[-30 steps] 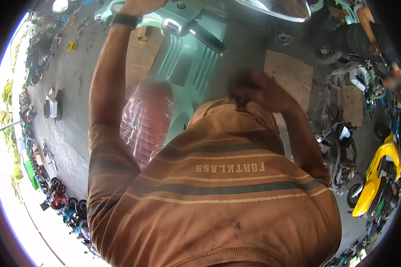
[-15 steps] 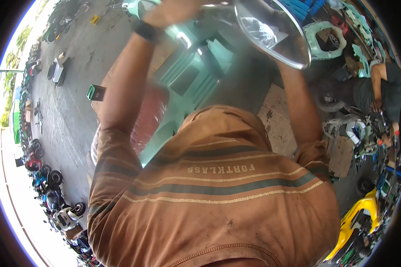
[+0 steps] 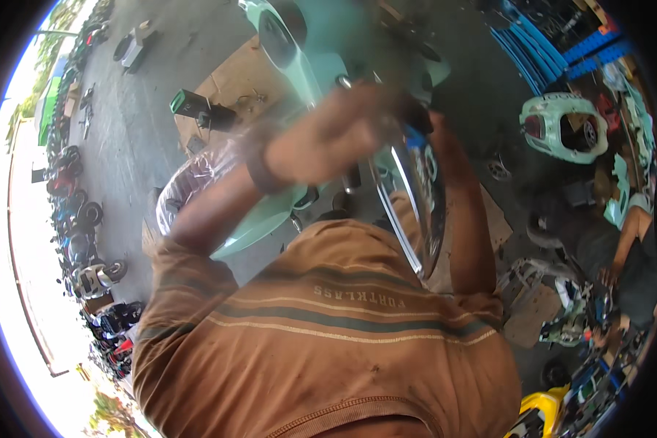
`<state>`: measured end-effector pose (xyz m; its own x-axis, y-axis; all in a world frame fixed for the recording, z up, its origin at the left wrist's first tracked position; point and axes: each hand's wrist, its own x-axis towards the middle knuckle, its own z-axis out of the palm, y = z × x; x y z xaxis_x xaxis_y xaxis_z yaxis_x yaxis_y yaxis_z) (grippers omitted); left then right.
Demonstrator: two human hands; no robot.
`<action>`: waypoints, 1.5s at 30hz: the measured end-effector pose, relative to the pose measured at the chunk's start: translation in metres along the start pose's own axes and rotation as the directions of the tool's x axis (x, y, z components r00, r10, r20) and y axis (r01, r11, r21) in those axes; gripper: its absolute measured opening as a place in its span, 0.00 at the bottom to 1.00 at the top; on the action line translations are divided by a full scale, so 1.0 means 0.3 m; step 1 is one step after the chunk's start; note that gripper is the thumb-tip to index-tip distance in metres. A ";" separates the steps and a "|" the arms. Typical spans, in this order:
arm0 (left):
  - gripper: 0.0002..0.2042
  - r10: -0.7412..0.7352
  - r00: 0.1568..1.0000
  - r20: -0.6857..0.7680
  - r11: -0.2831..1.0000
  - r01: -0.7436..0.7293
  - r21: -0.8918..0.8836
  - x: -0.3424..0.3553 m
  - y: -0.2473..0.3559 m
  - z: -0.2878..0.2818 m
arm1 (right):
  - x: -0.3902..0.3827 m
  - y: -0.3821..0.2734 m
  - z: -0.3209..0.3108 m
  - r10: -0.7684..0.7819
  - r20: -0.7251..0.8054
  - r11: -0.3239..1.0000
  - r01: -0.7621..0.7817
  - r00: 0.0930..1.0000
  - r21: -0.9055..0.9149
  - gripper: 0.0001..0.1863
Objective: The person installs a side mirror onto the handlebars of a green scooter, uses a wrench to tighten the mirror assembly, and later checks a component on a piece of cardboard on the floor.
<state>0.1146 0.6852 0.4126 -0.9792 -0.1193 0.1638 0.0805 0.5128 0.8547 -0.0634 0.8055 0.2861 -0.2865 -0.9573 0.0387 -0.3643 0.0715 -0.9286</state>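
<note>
Leaning over a mint-green scooter (image 3: 303, 73), brown striped shirt (image 3: 328, 358) filling the near side; left hand (image 3: 332, 139), dark band (image 3: 263, 168) at wrist, lies across the handlebar area, blurred, finger spread or grip impossible to tell; right hand (image 3: 436, 123) just beside it, mostly hidden beyond a chrome-rimmed mirror (image 3: 420, 212), fingers unreadable; mirror stands tilted between right forearm and scooter, just below the hands; plastic-wrapped seat (image 3: 190, 179) behind left forearm; green-and-black box (image 3: 190, 104) near cardboard; mint body panel (image 3: 531, 137) well apart, right.
</note>
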 end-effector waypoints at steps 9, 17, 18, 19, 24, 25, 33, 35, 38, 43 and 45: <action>0.25 -0.578 0.332 -0.746 0.678 -0.313 -0.665 -0.110 0.001 0.210 | 0.011 -0.039 -0.075 0.133 0.111 0.984 -0.145 0.985 0.100 0.16; 0.24 -0.772 0.627 -0.103 -0.177 -0.368 -0.913 0.050 0.054 0.253 | 0.002 0.091 -0.004 0.241 0.193 0.887 -0.296 0.951 0.354 0.13; 0.23 -0.775 0.620 -0.126 -0.184 -0.411 -0.893 0.056 0.050 0.260 | -0.002 0.084 0.005 0.159 0.156 0.916 -0.205 0.975 0.346 0.13; 0.22 -0.783 0.607 -0.136 -0.128 -0.371 -0.920 0.058 0.051 0.254 | 0.002 0.072 0.012 0.076 0.118 0.935 -0.112 0.990 0.337 0.13; 0.19 -0.838 0.530 -0.131 -0.021 -0.270 -0.963 0.051 0.049 0.264 | 0.012 0.002 -0.023 0.155 0.132 0.962 -0.180 0.979 0.207 0.13; 0.19 -0.832 0.537 -0.137 -0.011 -0.262 -0.965 0.049 0.043 0.266 | 0.016 -0.003 -0.030 0.151 0.121 0.967 -0.172 0.981 0.190 0.13; 0.19 -0.858 0.506 -0.086 -0.032 -0.219 -0.975 0.052 0.082 0.249 | 0.064 -0.033 -0.060 0.037 0.204 0.986 -0.070 0.978 0.152 0.12; 0.19 -0.801 0.593 -0.082 -0.139 -0.317 -0.938 0.040 0.065 0.253 | 0.084 -0.035 -0.079 -0.037 0.188 0.999 0.036 0.981 0.006 0.13; 0.18 -0.797 0.603 -0.039 -0.210 -0.337 -0.918 0.050 0.091 0.243 | 0.132 -0.012 -0.088 -0.184 0.195 0.944 0.229 0.963 -0.238 0.16; 0.23 -0.842 0.526 -0.118 -0.020 -0.250 -0.968 0.061 0.118 0.262 | 0.291 0.016 -0.108 -0.224 0.343 0.953 0.278 0.912 -0.118 0.18; 0.28 -0.857 0.475 -0.201 0.146 -0.149 -0.978 0.078 0.160 0.265 | 0.332 -0.037 -0.145 -0.191 0.466 0.963 0.258 0.864 -0.084 0.19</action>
<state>0.0808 0.7747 0.4182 -0.4971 -0.6666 -0.5555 0.3398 -0.7386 0.5822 -0.1265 0.7215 0.3164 0.2350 -0.9712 0.0382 -0.4989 -0.1543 -0.8528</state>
